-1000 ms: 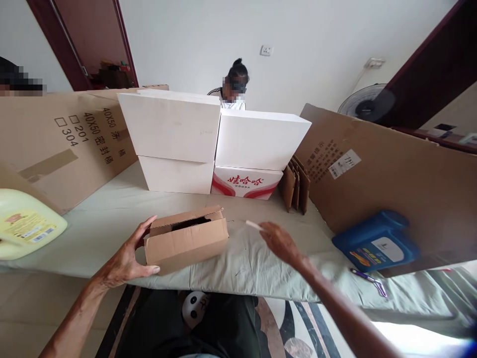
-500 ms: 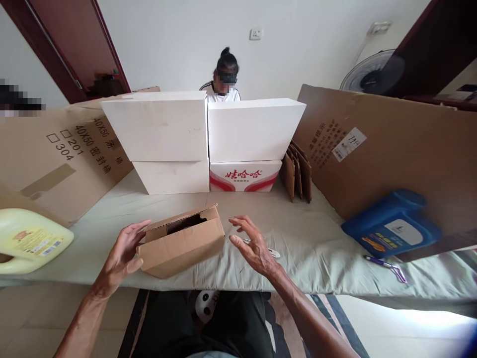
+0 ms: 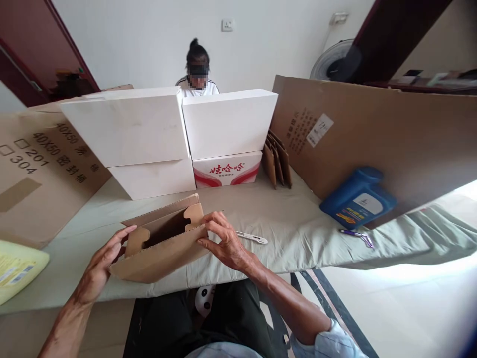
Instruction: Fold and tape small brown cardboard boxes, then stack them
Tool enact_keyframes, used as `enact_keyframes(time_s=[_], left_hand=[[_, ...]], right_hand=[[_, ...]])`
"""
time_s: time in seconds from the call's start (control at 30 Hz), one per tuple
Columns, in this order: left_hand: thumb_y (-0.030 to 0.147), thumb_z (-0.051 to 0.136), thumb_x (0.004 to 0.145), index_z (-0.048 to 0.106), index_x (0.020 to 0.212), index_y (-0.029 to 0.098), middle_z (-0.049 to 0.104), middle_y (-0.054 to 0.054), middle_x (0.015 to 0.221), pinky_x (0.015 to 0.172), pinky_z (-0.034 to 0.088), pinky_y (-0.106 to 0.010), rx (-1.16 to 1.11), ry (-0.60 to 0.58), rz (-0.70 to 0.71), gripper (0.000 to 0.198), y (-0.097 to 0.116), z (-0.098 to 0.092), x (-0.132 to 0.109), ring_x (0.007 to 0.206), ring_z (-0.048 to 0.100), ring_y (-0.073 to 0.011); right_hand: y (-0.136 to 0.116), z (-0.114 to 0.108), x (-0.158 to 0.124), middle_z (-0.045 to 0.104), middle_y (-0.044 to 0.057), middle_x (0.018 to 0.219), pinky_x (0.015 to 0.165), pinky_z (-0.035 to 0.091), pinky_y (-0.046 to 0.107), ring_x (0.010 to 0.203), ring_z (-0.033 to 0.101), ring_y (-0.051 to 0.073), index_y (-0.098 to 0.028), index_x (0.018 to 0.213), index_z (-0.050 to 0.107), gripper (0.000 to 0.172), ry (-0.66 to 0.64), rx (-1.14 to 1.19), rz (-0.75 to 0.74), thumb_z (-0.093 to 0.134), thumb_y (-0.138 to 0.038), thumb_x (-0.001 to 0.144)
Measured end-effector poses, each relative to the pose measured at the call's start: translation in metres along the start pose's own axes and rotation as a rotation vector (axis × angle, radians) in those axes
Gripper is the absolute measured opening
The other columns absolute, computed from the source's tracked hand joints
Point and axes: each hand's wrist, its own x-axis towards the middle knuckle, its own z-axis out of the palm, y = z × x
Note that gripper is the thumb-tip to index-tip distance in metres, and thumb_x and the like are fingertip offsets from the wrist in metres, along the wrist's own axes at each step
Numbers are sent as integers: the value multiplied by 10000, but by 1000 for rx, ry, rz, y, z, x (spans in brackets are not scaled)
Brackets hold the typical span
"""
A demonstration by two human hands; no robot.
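A small brown cardboard box lies tilted at the near edge of the cloth-covered table, its top flaps open. My left hand holds the box's left end, with the fingers against the side flap. My right hand grips the box's right end, with the fingers curled over the front wall and right flap. A white utility knife lies on the cloth just right of my right hand.
White cartons and a red-printed one are stacked behind. Large cardboard sheets lean on both sides. A blue jug, a purple tool, a yellow jug and folded brown flats lie about. A person sits beyond.
My right hand put down the white knife and moved left onto the box's right end. The box tilted up with its flaps spread wider. The view shifted right.
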Motion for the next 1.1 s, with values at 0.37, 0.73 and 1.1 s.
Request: enact_keyframes(time_s=[0.37, 0.73, 1.1], left_hand=[[584, 954, 721, 643, 1491, 277, 677, -152, 1527, 1086, 617, -458, 223, -193, 57, 885, 26, 7, 6, 1450, 622, -427], [696, 767, 896, 617, 1538, 417, 608, -59, 1647, 1119, 581, -442, 618, -362, 168, 716, 66, 17, 11, 1503, 580, -373], [661, 783, 882, 716, 1279, 309, 643, -103, 1414, 1015, 562, -413, 332, -243, 247, 535, 53, 11, 6, 1176, 666, -314]], right_hand=[[-2, -7, -18, 779, 87, 1139, 843, 543, 402, 945, 632, 220, -231, 1001, 697, 70, 5, -44, -115, 706, -232, 1070], [7, -23, 51, 768, 114, 1405, 1102, 505, 438, 1275, 656, 285, -195, 1328, 759, 390, -566, -98, -340, 767, -423, 1012], [5, -30, 34, 654, 107, 1144, 801, 507, 376, 1009, 613, 255, -237, 1111, 569, 388, -259, -177, -295, 691, -599, 1045]])
